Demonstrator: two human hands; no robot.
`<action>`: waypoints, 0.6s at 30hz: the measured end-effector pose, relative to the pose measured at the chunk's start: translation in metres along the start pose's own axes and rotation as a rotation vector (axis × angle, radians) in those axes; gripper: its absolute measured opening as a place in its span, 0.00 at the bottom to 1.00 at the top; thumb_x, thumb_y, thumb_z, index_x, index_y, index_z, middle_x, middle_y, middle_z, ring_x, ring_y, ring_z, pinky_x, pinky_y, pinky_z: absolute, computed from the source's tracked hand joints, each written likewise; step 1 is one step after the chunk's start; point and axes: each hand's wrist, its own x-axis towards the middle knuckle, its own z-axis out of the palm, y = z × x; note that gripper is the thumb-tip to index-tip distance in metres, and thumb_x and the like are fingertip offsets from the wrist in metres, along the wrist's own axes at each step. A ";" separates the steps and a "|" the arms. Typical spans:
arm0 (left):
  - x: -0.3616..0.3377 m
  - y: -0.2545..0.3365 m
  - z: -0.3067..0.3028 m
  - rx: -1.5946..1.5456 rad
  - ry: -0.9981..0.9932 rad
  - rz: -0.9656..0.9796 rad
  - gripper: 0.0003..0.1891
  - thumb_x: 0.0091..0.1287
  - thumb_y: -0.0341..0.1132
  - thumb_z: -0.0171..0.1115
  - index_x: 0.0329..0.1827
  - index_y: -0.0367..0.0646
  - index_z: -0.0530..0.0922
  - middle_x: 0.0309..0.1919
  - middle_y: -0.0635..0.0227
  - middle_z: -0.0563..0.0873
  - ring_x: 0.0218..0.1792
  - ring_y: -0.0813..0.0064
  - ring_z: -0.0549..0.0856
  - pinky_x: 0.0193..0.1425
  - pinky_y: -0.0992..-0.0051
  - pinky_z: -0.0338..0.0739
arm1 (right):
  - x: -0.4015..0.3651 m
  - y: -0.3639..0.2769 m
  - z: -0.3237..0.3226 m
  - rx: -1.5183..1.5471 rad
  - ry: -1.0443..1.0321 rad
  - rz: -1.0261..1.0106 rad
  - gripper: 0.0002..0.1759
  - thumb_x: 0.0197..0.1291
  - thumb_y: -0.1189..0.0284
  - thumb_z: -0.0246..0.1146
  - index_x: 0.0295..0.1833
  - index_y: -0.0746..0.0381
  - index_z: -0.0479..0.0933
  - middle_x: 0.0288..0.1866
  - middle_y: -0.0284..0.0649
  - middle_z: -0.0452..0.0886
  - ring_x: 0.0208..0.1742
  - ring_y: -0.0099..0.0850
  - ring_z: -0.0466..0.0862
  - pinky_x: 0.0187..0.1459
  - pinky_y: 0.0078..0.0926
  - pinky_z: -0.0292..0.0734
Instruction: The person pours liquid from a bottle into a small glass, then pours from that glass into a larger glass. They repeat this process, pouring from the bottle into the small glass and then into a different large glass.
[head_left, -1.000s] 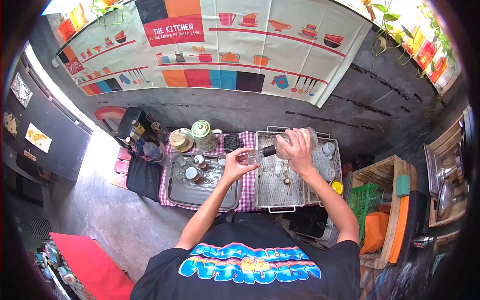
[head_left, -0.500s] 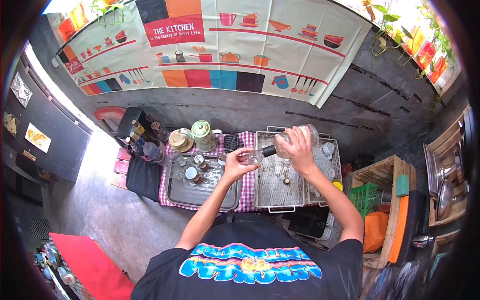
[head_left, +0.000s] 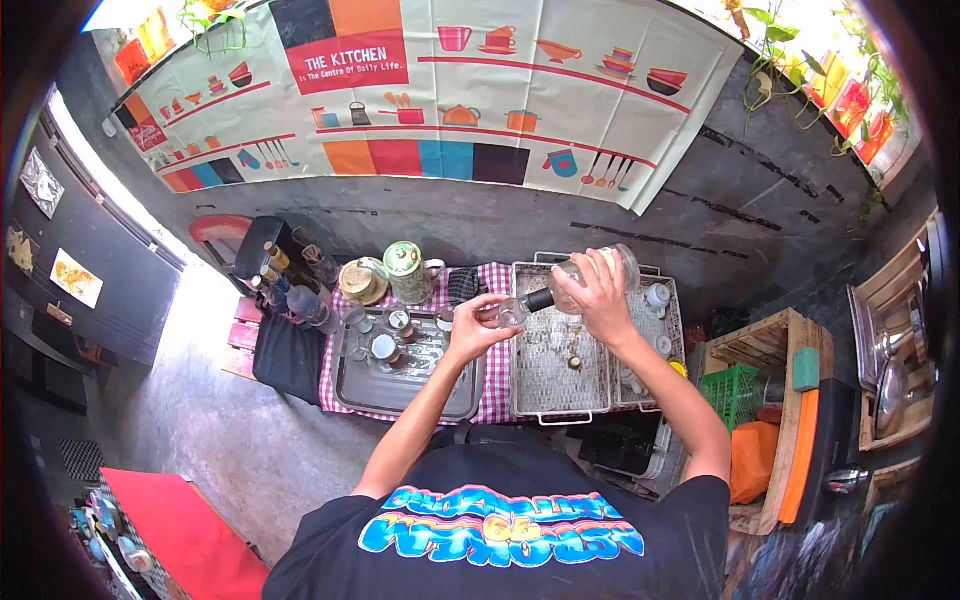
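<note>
The tilted bottle (head_left: 629, 268) is held in the closed right hand (head_left: 598, 302), its neck slanting leftward to the small glass (head_left: 512, 314), which is pinched by the curled left hand (head_left: 469, 329) above the desk (head_left: 495, 385).

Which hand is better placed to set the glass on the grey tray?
Probably the left hand: it holds the small glass nearer the grey tray. The right hand grips the tilted bottle.

You had room above the front of the flat white wire rack (head_left: 545, 385); the tilted clear glass bottle (head_left: 628, 268) with a black neck obstructed its back.
</note>
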 end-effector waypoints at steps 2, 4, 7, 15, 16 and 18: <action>0.000 0.000 0.000 -0.020 -0.005 -0.001 0.30 0.49 0.24 0.83 0.57 0.33 0.82 0.48 0.59 0.90 0.46 0.73 0.90 0.52 0.73 0.88 | 0.000 0.001 -0.002 -0.007 -0.001 -0.002 0.34 0.51 0.80 0.65 0.65 0.44 0.77 0.65 0.43 0.74 0.71 0.48 0.70 0.75 0.66 0.55; 0.002 -0.003 0.000 -0.042 -0.012 0.007 0.30 0.49 0.24 0.83 0.57 0.33 0.82 0.48 0.59 0.90 0.47 0.73 0.90 0.53 0.72 0.88 | 0.000 0.001 -0.004 -0.013 -0.010 -0.002 0.35 0.50 0.80 0.66 0.66 0.44 0.77 0.65 0.43 0.74 0.71 0.48 0.70 0.75 0.66 0.55; 0.003 -0.004 0.002 -0.047 -0.026 0.011 0.30 0.49 0.22 0.82 0.57 0.32 0.81 0.48 0.59 0.89 0.47 0.73 0.90 0.54 0.71 0.88 | 0.000 0.002 -0.004 -0.025 -0.010 -0.008 0.35 0.49 0.80 0.67 0.66 0.44 0.77 0.65 0.43 0.74 0.71 0.48 0.70 0.75 0.66 0.55; 0.004 -0.003 0.002 -0.047 -0.045 -0.009 0.29 0.50 0.20 0.81 0.58 0.31 0.79 0.48 0.57 0.89 0.47 0.71 0.90 0.55 0.70 0.88 | 0.000 0.003 -0.007 -0.032 -0.017 -0.007 0.35 0.50 0.79 0.66 0.66 0.43 0.77 0.65 0.42 0.74 0.70 0.47 0.71 0.75 0.65 0.55; 0.004 -0.003 0.003 -0.042 -0.046 -0.012 0.29 0.50 0.20 0.81 0.58 0.31 0.79 0.48 0.57 0.89 0.47 0.71 0.90 0.55 0.70 0.88 | 0.000 0.003 -0.008 -0.039 -0.020 -0.010 0.35 0.50 0.79 0.65 0.66 0.43 0.77 0.65 0.42 0.74 0.70 0.47 0.71 0.75 0.65 0.55; 0.004 -0.002 0.003 -0.033 -0.047 -0.020 0.29 0.50 0.20 0.81 0.57 0.31 0.79 0.48 0.57 0.89 0.47 0.71 0.90 0.55 0.70 0.88 | 0.000 0.003 -0.008 -0.047 -0.025 -0.011 0.35 0.51 0.79 0.65 0.67 0.43 0.77 0.65 0.42 0.75 0.70 0.47 0.71 0.75 0.65 0.55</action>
